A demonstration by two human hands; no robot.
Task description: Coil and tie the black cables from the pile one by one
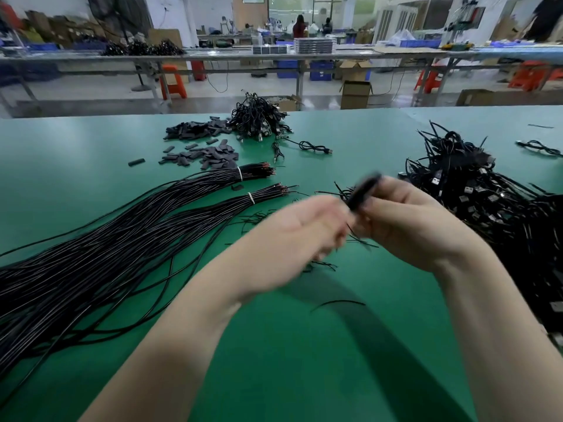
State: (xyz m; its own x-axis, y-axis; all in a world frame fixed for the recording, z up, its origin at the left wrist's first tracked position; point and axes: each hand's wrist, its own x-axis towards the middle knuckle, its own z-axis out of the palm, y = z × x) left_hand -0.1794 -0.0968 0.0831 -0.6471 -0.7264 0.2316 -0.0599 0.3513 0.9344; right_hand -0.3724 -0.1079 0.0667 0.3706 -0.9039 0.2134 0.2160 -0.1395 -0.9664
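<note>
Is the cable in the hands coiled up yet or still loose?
Coiled, as far as the blur shows: the cable is a short compact bundle in the right hand. Tied or not: cannot tell.

Workshop hall: long benches [274, 54], orange stools [173, 82], cardboard boxes [355, 94], pale glossy floor [231, 89].

Head-worn wide-angle view, looking forward and down, close over the green table [304, 345], workshop behind

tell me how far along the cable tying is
Done: a heap of coiled cables sits at the far edge of the table. In hand: the right hand grips a blurred coiled cable, the left hand beside it. Left: the big pile at right.
</note>
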